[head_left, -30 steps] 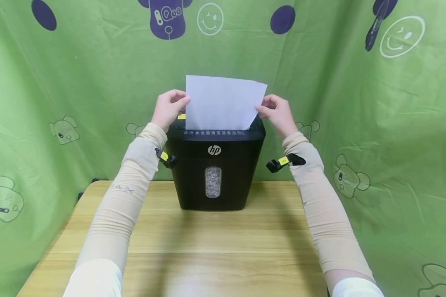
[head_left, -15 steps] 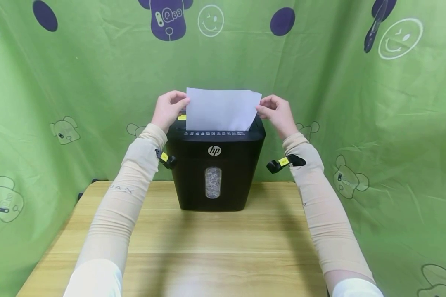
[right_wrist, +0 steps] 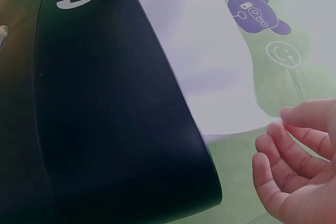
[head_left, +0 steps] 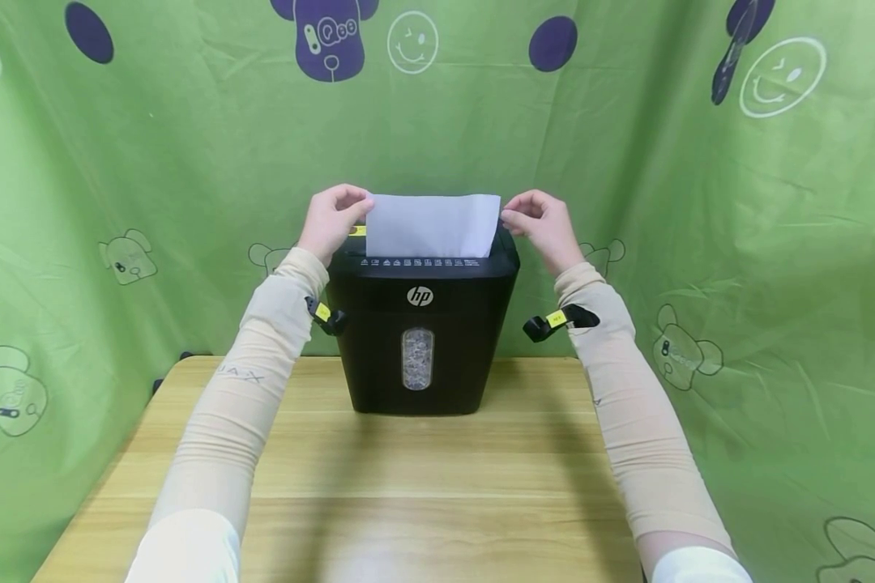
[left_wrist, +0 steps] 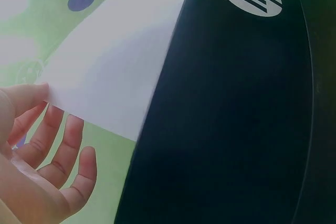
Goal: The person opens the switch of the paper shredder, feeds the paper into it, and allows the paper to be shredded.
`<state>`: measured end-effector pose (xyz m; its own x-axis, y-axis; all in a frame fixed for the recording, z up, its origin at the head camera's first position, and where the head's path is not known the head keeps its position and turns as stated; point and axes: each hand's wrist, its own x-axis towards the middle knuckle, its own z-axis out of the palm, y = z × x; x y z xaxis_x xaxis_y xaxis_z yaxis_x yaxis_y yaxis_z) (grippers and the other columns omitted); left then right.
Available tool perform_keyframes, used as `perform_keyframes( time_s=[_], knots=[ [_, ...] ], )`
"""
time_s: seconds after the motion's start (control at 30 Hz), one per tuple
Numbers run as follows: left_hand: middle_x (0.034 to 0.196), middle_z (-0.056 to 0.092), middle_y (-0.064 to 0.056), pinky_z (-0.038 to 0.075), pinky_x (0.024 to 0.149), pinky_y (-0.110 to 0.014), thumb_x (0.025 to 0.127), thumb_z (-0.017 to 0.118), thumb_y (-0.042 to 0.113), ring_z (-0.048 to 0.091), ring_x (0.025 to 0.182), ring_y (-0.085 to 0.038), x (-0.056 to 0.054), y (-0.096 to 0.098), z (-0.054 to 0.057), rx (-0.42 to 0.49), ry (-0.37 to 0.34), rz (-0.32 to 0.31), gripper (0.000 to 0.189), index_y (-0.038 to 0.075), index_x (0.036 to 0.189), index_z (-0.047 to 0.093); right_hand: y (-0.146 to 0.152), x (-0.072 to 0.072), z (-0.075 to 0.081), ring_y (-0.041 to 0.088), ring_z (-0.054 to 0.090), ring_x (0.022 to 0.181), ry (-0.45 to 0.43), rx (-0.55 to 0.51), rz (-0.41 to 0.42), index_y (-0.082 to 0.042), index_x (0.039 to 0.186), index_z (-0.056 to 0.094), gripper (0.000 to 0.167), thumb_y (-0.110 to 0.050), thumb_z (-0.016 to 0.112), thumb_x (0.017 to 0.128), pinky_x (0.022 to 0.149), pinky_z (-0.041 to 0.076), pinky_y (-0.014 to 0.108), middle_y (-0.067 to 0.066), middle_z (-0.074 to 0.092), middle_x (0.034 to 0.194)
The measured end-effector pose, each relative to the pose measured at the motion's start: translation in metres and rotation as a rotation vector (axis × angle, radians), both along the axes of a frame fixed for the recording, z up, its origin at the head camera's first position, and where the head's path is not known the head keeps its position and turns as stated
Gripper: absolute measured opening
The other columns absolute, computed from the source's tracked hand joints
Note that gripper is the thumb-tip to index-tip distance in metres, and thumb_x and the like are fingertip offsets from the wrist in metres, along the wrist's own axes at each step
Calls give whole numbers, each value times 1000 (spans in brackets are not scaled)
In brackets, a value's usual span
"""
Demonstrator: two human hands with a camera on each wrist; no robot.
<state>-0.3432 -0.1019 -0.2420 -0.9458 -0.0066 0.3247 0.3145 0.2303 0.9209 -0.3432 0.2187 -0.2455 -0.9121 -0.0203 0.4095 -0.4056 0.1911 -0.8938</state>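
A white sheet of paper (head_left: 432,227) stands in the top slot of a black HP paper shredder (head_left: 379,340), its lower part hidden inside. My left hand (head_left: 333,219) pinches the sheet's left edge near the top. In the left wrist view, the thumb of that hand (left_wrist: 50,150) lies on the paper's corner while the other fingers spread below it. At the opposite side, my right hand (head_left: 547,227) is by the upper right corner. The right wrist view has the thumb and forefinger of this hand (right_wrist: 299,156) meeting at the paper's drawn-out corner.
The shredder stands near the back of a wooden table (head_left: 437,470). Shredded bits show through its front window (head_left: 418,359). A green patterned curtain (head_left: 189,162) hangs behind and on both sides. Each wrist wears a black strap with a yellow label.
The paper has sunk steadily down into the shredder, so much less of it sticks up. Its right edge has drawn inward, away from the right hand's palm. Both hands have barely moved.
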Motion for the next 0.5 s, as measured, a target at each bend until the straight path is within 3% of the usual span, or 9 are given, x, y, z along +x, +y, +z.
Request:
perform_keyframes(
  time_s=[0.17, 0.27, 0.4, 0.5],
  knots=[
    [98, 68, 1, 52, 76, -30, 93, 67, 22, 68, 96, -27, 3, -5, -2, 10, 7, -2, 23, 7, 110, 67, 2, 1, -2, 6, 63, 71, 0, 17, -1, -7, 93, 64, 6, -3, 66, 89, 70, 55, 22, -9, 65, 78],
    [95, 67, 4, 52, 77, -31, 93, 67, 23, 66, 98, -30, 5, -12, -2, 16, 5, 9, 25, 7, 112, 67, 6, 2, -4, 7, 62, 72, -6, 9, -13, -7, 93, 64, 6, -4, 67, 89, 69, 54, 20, -9, 64, 78],
    [96, 67, 5, 52, 84, -37, 93, 67, 24, 64, 88, -17, 11, -25, -4, 24, -7, 35, 27, 8, 114, 66, 15, 3, -10, 7, 62, 74, -9, 26, -37, -8, 94, 64, 6, -6, 67, 90, 69, 53, 18, -10, 64, 79],
    [96, 67, 6, 52, 80, -31, 93, 66, 27, 62, 85, -9, 17, -38, -7, 30, -12, 56, 27, 9, 114, 66, 24, 6, -15, 6, 62, 76, -11, 35, -49, -6, 97, 64, 8, -8, 67, 90, 70, 53, 18, -8, 65, 81]
  ],
)
